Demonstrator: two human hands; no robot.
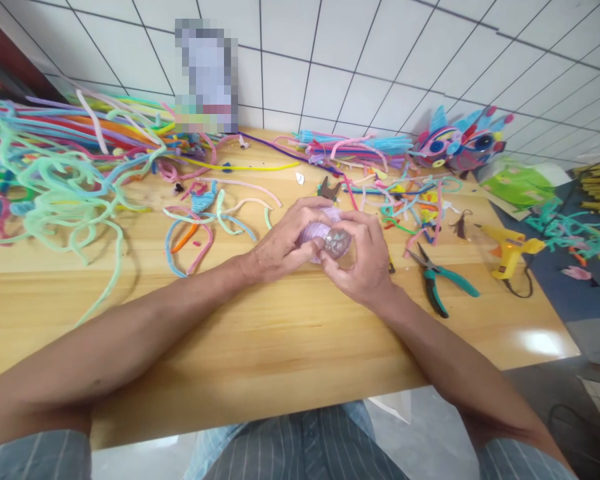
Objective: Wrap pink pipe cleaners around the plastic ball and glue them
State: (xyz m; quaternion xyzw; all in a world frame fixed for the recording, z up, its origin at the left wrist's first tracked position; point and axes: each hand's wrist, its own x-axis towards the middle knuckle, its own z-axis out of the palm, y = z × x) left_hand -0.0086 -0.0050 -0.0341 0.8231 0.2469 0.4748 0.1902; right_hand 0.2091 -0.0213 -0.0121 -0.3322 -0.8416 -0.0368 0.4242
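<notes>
A small rounded piece of clear plastic point(337, 244), like the end of a bottle, is held over the table between both hands. Lilac pipe cleaner point(313, 233) is wound around its other part. My left hand point(293, 240) grips the wrapped side, its thumb reaching toward the clear end. Curled around the clear end, my right hand point(363, 257) has thumb and fingers against it. My fingers cover part of the piece. Just beyond the hands lie small cutters point(329, 190), partly hidden. To the right of my right hand are long-nose pliers point(440, 280) with teal-and-black handles.
Pale green pipe cleaners point(65, 193) tangle at the left, before a many-coloured heap. Bundled stems point(355, 147) lie at the back, beside a colourful pipe-cleaner figure point(460, 143). A yellow glue gun point(513, 250) sits near the table's right edge. A tiled wall point(290, 67) stands behind.
</notes>
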